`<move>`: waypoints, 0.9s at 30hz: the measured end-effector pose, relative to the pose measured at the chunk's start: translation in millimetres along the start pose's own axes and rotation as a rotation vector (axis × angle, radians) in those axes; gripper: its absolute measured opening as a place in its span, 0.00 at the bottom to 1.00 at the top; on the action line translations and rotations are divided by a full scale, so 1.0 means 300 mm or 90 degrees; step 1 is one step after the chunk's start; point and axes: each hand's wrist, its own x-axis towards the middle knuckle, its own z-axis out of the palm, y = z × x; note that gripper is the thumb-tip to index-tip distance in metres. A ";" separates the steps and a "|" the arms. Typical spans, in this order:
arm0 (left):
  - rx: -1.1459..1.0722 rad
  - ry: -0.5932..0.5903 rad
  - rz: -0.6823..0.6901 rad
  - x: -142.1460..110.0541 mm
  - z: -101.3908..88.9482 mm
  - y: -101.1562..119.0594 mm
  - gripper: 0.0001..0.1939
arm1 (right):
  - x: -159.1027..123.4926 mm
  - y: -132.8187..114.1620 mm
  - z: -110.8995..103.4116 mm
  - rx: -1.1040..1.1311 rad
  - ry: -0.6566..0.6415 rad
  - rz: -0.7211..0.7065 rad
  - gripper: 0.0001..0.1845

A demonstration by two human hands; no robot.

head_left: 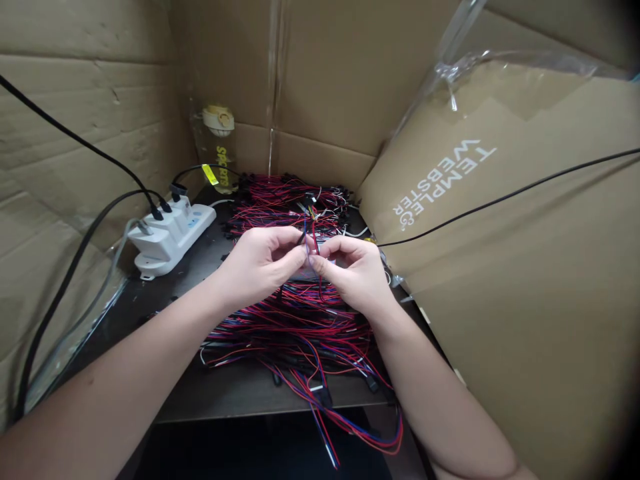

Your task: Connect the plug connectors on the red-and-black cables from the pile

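White power strip (173,239) — one; hands (260,263) — two, pinching several wires (305,223).

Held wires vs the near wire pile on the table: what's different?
The held wires show only a few strands; the near wire pile has a great many. The held wires are raised between the left hand and right hand; the near wire pile lies spread on the table. Both include red and blue strands.

Held wires (306,225) — partly hidden between hands (265,263) (356,270).
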 end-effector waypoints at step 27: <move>0.182 0.064 0.185 -0.004 -0.009 -0.016 0.10 | -0.020 -0.052 -0.022 0.110 -0.106 0.186 0.22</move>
